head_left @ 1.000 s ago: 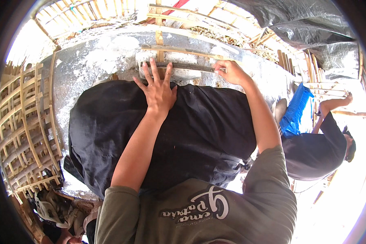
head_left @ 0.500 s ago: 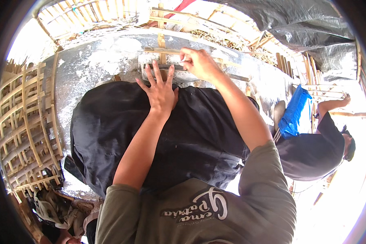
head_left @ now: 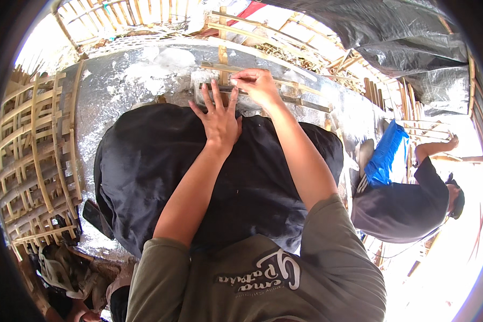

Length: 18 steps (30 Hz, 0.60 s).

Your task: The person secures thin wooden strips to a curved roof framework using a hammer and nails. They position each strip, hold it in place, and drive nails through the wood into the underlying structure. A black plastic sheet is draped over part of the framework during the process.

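Observation:
My left hand lies with its fingers spread, the fingertips over a dark narrow strip. My right hand is closed in a pinch on a small white piece, just beyond the left fingertips; I cannot tell what the piece is. Close to the right fingers runs a pale wooden strip, crossed by an upright slat. Black cloth covers my lap below both hands. What lies under my left palm is hidden.
A bamboo lattice stands at the left. The grey floor has white patches. On the right, a person in dark clothes sits near a blue plastic bundle. Dark sheeting hangs at the upper right.
My right hand, still pinching the white piece, has moved left toward the left fingertips. The left hand stays spread in place while the whole view shifts slightly.

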{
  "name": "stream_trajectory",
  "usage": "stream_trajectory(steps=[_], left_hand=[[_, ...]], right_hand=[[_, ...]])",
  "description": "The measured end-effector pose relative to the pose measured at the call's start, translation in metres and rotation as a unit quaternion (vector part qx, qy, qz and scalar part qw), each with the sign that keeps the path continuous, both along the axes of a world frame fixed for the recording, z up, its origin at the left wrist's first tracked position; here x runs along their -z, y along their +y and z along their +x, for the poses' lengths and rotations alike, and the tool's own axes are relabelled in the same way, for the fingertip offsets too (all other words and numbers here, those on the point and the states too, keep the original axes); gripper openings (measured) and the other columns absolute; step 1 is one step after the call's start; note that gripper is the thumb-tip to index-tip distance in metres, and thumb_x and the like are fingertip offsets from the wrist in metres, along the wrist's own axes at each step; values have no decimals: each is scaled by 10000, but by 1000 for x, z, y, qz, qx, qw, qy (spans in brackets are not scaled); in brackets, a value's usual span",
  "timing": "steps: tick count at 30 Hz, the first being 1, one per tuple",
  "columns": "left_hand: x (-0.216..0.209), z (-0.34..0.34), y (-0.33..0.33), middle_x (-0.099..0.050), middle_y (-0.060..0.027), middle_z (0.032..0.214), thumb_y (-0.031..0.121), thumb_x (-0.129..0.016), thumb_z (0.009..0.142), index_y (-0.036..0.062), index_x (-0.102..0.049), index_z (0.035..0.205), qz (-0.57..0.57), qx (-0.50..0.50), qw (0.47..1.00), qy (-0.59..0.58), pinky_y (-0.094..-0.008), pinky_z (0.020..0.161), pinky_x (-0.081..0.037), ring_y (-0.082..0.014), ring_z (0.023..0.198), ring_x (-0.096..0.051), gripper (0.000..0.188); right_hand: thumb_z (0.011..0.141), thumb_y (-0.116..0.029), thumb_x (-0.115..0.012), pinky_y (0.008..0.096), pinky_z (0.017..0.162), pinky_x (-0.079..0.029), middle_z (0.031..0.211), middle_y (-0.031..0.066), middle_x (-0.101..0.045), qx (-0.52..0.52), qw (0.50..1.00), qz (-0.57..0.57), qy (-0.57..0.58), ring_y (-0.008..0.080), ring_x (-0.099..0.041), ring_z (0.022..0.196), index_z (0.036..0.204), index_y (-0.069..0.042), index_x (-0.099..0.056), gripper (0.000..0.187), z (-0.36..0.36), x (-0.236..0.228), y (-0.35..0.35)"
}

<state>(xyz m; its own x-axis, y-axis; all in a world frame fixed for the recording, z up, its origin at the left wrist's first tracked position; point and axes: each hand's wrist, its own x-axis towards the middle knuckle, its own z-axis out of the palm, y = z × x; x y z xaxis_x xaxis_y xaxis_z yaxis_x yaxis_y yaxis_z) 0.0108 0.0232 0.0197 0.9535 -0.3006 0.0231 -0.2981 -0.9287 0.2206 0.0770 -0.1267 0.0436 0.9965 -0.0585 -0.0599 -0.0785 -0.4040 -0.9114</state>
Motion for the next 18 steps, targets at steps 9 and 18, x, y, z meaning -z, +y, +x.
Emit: stream_trajectory(steps=[9, 18], left_hand=[[5, 0, 0, -70, -242, 1690, 492, -739, 858, 309, -384, 1581, -4, -6, 1000, -19, -813, 1103, -179, -497, 1541, -86, 826], [4, 1, 2, -55, -240, 1693, 494, -720, 872, 310, -394, 1575, 16, -3, 1000, -1, -809, 1113, -153, -492, 1545, -70, 797]], right_hand=[[863, -97, -774, 309, 744, -578, 892, 123, -781, 5, 996, -84, -36, 188, -763, 851, 898, -36, -744, 76, -10, 7, 1], [858, -84, -760, 323, 749, -586, 851, 101, -774, -29, 983, -167, -65, 207, -771, 843, 874, -34, -735, 58, 1, -3, 16]])
